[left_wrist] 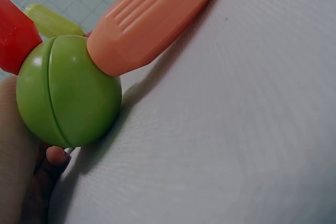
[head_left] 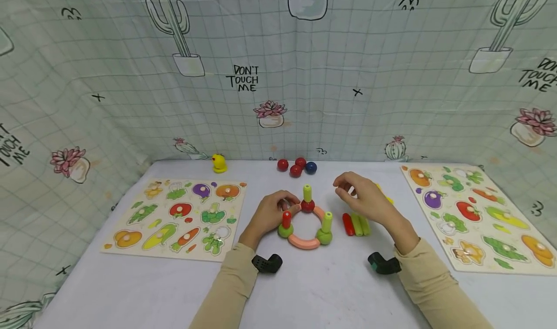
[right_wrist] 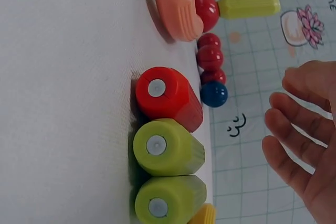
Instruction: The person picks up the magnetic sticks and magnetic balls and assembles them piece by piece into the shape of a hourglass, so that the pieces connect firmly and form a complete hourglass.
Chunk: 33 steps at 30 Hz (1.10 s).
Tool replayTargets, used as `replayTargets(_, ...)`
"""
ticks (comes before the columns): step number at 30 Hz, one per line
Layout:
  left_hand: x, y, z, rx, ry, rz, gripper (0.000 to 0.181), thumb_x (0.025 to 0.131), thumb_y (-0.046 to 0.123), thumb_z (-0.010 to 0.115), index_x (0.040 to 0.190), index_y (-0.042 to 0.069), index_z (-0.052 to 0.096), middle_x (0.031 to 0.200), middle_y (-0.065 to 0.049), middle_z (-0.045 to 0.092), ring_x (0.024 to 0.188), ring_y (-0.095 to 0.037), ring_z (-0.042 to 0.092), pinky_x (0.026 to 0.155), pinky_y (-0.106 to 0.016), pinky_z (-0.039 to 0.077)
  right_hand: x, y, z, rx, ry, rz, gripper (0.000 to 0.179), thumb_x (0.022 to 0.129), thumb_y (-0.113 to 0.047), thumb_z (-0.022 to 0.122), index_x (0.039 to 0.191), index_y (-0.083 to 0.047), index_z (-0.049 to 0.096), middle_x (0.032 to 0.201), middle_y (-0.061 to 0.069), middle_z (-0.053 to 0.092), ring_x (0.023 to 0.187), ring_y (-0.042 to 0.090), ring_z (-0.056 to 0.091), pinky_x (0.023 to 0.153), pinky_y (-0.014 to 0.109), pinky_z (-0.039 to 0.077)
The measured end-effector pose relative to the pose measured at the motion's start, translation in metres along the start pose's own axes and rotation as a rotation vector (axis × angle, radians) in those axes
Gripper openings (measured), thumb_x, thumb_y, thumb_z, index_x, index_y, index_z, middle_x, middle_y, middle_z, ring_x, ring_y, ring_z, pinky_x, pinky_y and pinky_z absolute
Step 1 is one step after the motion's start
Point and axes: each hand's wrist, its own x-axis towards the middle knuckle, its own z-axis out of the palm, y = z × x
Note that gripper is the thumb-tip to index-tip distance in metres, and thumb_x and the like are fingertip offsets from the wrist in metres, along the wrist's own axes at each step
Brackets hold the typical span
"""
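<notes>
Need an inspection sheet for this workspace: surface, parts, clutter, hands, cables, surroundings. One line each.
Surface: white tabletop, no spills seen.
Parts: pink ring with one red and two green ball joints, three upright rods; loose rods, one red, two green; loose balls, three red, one blue; yellow piece, partly hidden.
Clutter: yellow duck; puzzle boards left and right.
Hands: left hand holds the ring's left side; right hand raised near the loose rods, empty.
Cables: nothing seen.
Surroundings: cactus-print backdrop.
</notes>
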Motion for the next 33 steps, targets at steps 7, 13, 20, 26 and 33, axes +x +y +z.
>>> replayTargets(7,0.001,-0.002,-0.001,0.011,-0.006,-0.006,0.018,0.087,0.031,0.067,0.102,0.020,0.067,0.084,0.005,0.060,0.076,-0.010,0.050,0.066,-0.021,0.039,0.013,0.004,0.005,-0.039,0.005,0.026,0.019,0.091,-0.014,0.059,0.107,-0.004,0.060,0.096,0.005,0.063,0.085,0.017,0.056,0.075,0.037,0.050)
replayTargets(13,0.000,-0.002,-0.001,0.014,0.006,0.001,0.018,0.086,0.031,0.068,0.101,0.020,0.068,0.083,0.006,0.059,0.075,-0.010,0.050,0.065,-0.020,0.039,0.027,0.005,0.010,-0.100,-0.001,0.042,0.020,0.091,-0.017,0.059,0.108,-0.006,0.061,0.097,0.004,0.062,0.086,0.018,0.057,0.074,0.034,0.049)
replayTargets(20,-0.001,-0.002,0.002,0.013,0.010,0.013,0.018,0.086,0.031,0.068,0.101,0.021,0.068,0.083,0.007,0.060,0.074,-0.009,0.049,0.064,-0.020,0.039,0.042,0.008,0.015,-0.108,-0.008,0.050,0.022,0.090,-0.017,0.061,0.109,-0.005,0.060,0.101,0.007,0.063,0.090,0.023,0.060,0.075,0.038,0.050)
replayTargets(26,-0.001,-0.003,0.003,0.005,0.005,0.018,0.017,0.086,0.031,0.068,0.101,0.021,0.068,0.083,0.007,0.060,0.073,-0.009,0.049,0.063,-0.020,0.039,0.054,0.013,0.020,-0.116,-0.044,0.086,0.026,0.089,-0.018,0.062,0.111,-0.005,0.059,0.106,0.009,0.062,0.094,0.026,0.060,0.078,0.040,0.051)
replayTargets(33,0.000,-0.004,0.002,0.006,0.007,0.014,0.018,0.086,0.030,0.068,0.102,0.021,0.068,0.084,0.008,0.061,0.073,-0.009,0.050,0.063,-0.019,0.039,0.070,0.017,0.024,-0.108,-0.083,0.107,0.031,0.090,-0.020,0.062,0.116,-0.005,0.057,0.112,0.012,0.059,0.098,0.028,0.060,0.079,0.042,0.051)
